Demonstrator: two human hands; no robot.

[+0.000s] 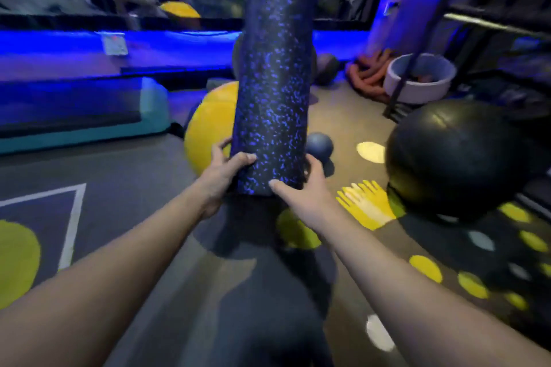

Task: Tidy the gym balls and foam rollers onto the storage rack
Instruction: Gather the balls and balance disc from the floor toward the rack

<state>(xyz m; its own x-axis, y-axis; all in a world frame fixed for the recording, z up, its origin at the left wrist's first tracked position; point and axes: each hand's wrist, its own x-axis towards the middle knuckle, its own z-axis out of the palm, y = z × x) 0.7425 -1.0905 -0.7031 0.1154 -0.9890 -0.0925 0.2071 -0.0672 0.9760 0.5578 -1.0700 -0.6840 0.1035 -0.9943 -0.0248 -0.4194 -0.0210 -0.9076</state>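
Note:
A long black foam roller [272, 77] with blue speckles stands nearly upright in front of me, lifted off the floor. My left hand [222, 171] grips its lower end from the left, and my right hand [301, 188] grips the same end from the right. Behind the roller a yellow gym ball [210, 125] lies on the floor. A small dark blue ball [319, 144] sits just right of the roller. A big black gym ball [450, 155] rests at the right. Part of a dark metal rack frame [405, 80] shows at the far right.
A white round tub [417, 80] and coiled orange tubing [369, 68] sit at the back right. A teal-edged mat block [89, 116] lies at the left. A mirror wall runs along the back. Another dark ball [326, 68] lies near the wall. The floor carries yellow dots and hand marks.

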